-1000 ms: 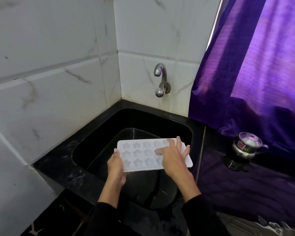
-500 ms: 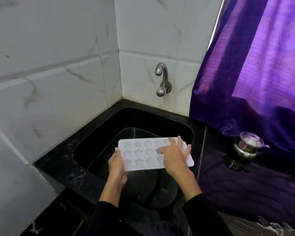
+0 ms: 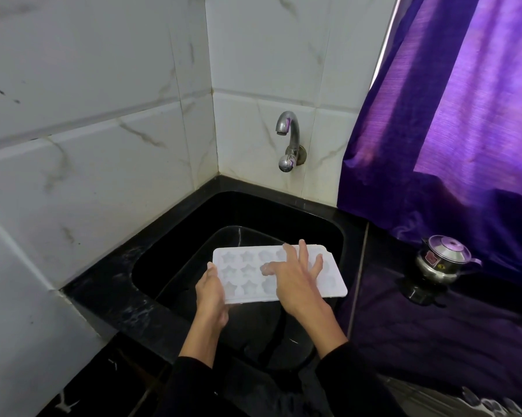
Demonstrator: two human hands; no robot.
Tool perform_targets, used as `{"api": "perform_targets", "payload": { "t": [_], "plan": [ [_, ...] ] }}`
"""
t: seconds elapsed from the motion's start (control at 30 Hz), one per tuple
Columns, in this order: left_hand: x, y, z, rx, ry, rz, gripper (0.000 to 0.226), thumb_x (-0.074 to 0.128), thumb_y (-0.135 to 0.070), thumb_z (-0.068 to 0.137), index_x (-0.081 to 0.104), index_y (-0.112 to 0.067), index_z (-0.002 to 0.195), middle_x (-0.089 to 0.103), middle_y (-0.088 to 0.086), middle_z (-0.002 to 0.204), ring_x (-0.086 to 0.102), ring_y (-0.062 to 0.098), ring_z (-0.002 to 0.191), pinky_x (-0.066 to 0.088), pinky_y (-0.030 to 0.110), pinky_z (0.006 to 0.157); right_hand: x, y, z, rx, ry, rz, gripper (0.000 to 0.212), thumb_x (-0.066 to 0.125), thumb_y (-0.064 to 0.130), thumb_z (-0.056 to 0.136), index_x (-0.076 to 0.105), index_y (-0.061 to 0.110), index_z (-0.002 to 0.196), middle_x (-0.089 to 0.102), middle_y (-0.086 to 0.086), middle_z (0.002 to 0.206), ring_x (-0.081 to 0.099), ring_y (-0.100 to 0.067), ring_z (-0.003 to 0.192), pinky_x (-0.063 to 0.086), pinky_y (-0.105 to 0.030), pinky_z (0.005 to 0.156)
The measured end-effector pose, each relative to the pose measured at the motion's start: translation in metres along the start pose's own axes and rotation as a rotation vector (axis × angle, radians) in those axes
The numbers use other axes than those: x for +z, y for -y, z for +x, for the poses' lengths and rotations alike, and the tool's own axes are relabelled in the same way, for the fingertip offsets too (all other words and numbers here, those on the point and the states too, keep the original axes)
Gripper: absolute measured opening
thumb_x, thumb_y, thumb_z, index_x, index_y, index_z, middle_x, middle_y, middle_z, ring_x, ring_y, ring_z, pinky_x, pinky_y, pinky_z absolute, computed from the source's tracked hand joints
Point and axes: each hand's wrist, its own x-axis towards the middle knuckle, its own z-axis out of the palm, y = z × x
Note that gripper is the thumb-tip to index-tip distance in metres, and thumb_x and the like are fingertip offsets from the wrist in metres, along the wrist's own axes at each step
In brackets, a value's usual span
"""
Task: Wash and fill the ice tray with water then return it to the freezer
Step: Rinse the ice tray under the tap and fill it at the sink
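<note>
Tap: chrome tap (image 3: 288, 139) on the tiled wall, upper centre, above the sink; no water seen running.
Pot: small steel lidded pot (image 3: 441, 260) at right, well apart from the sink.
Curtain: purple curtain (image 3: 452, 115), right side, draped onto the counter.
Counter: black counter (image 3: 109, 293) in a white tiled corner.
Sink: black sink (image 3: 253, 215), centre.
Ice tray: white ice tray (image 3: 244, 275) with star moulds, held over the sink.
Left hand: left hand (image 3: 213, 291) grips the tray's left edge.
Right hand: right hand (image 3: 298, 281) lies spread on the moulds.

A white ice tray (image 3: 247, 275) with star-shaped and rounded moulds is held nearly level, face up, over the black sink (image 3: 169, 254).
</note>
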Motion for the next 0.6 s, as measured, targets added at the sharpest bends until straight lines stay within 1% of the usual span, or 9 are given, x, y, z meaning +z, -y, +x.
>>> {"api": "perform_targets", "payload": {
  "t": [0.1,0.2,0.33,0.5,0.6],
  "plan": [
    [0.0008,0.0001,-0.0023,-0.001,0.011,-0.006,0.035,0.030,-0.042,0.102,0.054,-0.017,0.109,0.067,0.009,0.100,0.065,0.027,0.088,0.055,0.037,0.065,-0.0028,-0.0002,0.0010,0.014,0.009,-0.006,0.070,0.043,-0.021,0.077,0.060,0.028,0.123,0.004,-0.012,0.161,-0.023,-0.036,0.146,-0.016,-0.060,0.114],
    [0.0005,0.0000,-0.0028,0.002,0.013,-0.016,0.035,0.030,-0.042,0.102,0.054,-0.017,0.109,0.066,0.009,0.100,0.065,0.028,0.089,0.055,0.038,0.066,-0.0030,0.0022,0.0020,0.002,0.012,-0.024,0.070,0.045,-0.020,0.078,0.060,0.029,0.126,0.000,-0.013,0.162,-0.023,-0.037,0.146,-0.015,-0.061,0.113],
    [-0.0006,-0.0003,-0.0008,0.010,0.012,-0.008,0.037,0.030,-0.041,0.102,0.055,-0.016,0.109,0.067,0.012,0.105,0.066,0.030,0.092,0.056,0.041,0.070,-0.0006,0.0011,0.0023,-0.011,0.009,-0.024,0.066,0.047,-0.019,0.080,0.061,0.028,0.125,0.005,-0.012,0.161,-0.022,-0.036,0.146,-0.016,-0.061,0.113],
    [-0.0017,-0.0001,0.0011,0.008,0.007,-0.007,0.035,0.030,-0.041,0.102,0.055,-0.017,0.108,0.066,0.012,0.107,0.065,0.030,0.094,0.055,0.046,0.081,0.0044,0.0042,0.0025,-0.008,0.000,-0.007,0.061,0.051,-0.017,0.082,0.061,0.028,0.122,0.004,-0.010,0.162,-0.023,-0.037,0.145,-0.010,-0.061,0.115],
    [-0.0019,-0.0014,0.0003,0.012,0.008,-0.018,0.037,0.030,-0.041,0.102,0.055,-0.015,0.112,0.066,0.011,0.107,0.065,0.030,0.094,0.054,0.046,0.083,0.0019,0.0037,0.0022,-0.008,0.000,-0.003,0.062,0.049,-0.018,0.080,0.061,0.027,0.122,0.006,-0.011,0.161,-0.023,-0.036,0.146,-0.013,-0.060,0.114]
  ]
}}
